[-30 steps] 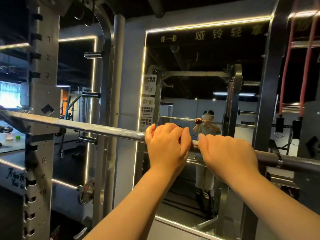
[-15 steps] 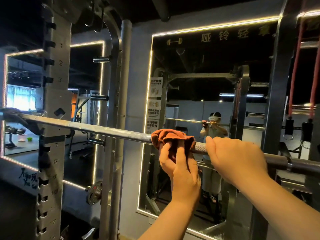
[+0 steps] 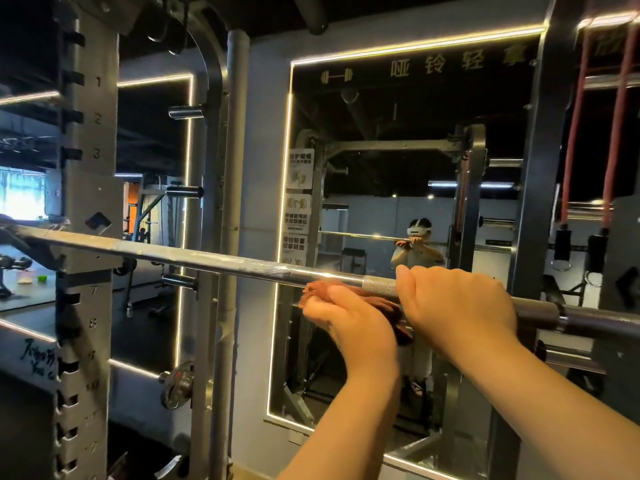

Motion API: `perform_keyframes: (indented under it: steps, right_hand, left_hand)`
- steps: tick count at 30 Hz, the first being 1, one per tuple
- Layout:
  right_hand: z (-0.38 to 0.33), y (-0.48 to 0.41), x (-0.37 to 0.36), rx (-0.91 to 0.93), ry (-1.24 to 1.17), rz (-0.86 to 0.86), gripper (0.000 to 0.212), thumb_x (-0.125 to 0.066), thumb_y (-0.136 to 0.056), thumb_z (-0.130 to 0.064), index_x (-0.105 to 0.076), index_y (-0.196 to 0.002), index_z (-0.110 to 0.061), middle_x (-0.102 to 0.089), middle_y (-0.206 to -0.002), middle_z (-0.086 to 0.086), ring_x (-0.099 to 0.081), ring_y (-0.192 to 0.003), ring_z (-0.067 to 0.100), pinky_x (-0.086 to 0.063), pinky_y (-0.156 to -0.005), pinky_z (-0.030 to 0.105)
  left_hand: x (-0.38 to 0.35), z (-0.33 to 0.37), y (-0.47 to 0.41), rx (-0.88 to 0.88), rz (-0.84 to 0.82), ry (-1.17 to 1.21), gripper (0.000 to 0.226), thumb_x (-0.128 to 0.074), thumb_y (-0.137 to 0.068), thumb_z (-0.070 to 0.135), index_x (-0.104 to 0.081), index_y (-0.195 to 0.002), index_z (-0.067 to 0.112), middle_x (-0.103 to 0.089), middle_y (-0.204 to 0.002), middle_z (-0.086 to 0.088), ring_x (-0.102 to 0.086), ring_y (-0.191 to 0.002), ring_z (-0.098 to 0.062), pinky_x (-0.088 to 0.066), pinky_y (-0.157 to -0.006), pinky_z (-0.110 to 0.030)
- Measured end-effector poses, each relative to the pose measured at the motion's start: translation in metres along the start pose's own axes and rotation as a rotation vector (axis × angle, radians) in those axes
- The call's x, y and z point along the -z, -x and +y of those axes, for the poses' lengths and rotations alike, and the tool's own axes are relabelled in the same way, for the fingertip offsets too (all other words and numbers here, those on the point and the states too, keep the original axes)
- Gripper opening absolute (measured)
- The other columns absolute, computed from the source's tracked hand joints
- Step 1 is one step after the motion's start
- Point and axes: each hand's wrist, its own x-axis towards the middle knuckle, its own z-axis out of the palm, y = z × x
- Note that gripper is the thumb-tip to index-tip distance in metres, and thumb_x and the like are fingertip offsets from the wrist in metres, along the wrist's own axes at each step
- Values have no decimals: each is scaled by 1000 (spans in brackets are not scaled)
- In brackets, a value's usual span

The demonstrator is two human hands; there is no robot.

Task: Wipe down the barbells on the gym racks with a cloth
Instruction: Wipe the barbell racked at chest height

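A barbell [image 3: 207,259] runs from the numbered rack post [image 3: 91,188] at far left down to the right edge. The right hand [image 3: 457,303] curls over its knurled part. Just left of it, the left hand [image 3: 353,327] clutches a rust-red cloth [image 3: 375,299] against the bar's underside. Behind, a light-edged mirror [image 3: 398,109] shows the person's reflection. Red bands [image 3: 618,133] hang at upper right.

— How is the light?
— Dim gym, black ceiling. Warm LED strips [image 3: 415,46] edging the mirrors [image 3: 398,133] give most of it; a window [image 3: 20,195] at far left blows out white.
— Any glare?
— A bright glint on the barbell [image 3: 214,260]. Uprights [image 3: 93,133] bow at the edges.
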Motion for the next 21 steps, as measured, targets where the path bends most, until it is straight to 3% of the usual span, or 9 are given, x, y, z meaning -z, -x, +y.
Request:
perform_keyframes:
  steps: [3, 6, 10, 14, 16, 19, 21]
  right_hand:
    - [3, -1, 4, 59, 1, -45, 48, -8, -105, -46, -52, -96, -27, -54, -73, -7, -56, -63, 13, -56, -65, 33]
    - [3, 0, 10, 95, 20, -60, 46, -9, -106, -40, -52, -108, -25, -61, -84, -7, -63, -74, 16, -56, -66, 34]
    - [3, 1, 8, 75, -15, -40, 50, -6, -106, -41, -52, -96, -24, -59, -77, -6, -62, -69, 15, -58, -66, 37]
    - [2, 0, 7, 37, -39, -44, 54, -8, -107, -44, -55, -90, -24, -58, -72, -5, -62, -66, 16, -58, -67, 38]
    - [2, 0, 7, 49, -12, -48, 53, -9, -107, -43, -56, -96, -23, -59, -75, -5, -62, -69, 16, -58, -67, 37]
    - [3, 1, 6, 82, 26, -56, 48, -11, -108, -39, -55, -114, -22, -61, -83, -5, -64, -75, 17, -57, -67, 36]
    - [2, 2, 7, 81, 39, -66, 45, -12, -108, -38, -53, -112, -22, -57, -79, -6, -62, -73, 17, -57, -65, 36]
  left_hand:
    - [5, -18, 22, -79, -186, -173, 9, -36, -110, 26, -41, -114, 21, -57, -105, -14, -60, -77, -7, -52, -65, -19]
    - [25, -24, 17, -282, -305, -383, 8, -42, -108, 28, -48, -108, 22, -53, -107, -7, -57, -83, -10, -53, -70, -25]
    - [45, -19, -17, -827, -288, -746, 19, -46, -100, 32, -59, -109, 20, -53, -112, 3, -50, -106, -11, -45, -92, -23]
    - [25, 18, -44, -1144, -172, -1143, 23, -44, -96, 33, -62, -101, 20, -59, -96, 1, -52, -89, -15, -28, -87, -28]
    - [8, 41, -54, -1099, -212, -1311, 24, -42, -100, 34, -62, -103, 21, -58, -98, 2, -54, -88, -16, -35, -89, -33]
    - [-15, 63, -73, -851, -356, -1450, 26, -43, -106, 36, -61, -107, 17, -58, -102, -1, -59, -91, -19, -47, -94, -42]
    - [-19, 61, -73, -847, -345, -1517, 31, -41, -106, 39, -61, -100, 17, -59, -97, -2, -60, -87, -21, -51, -89, -43]
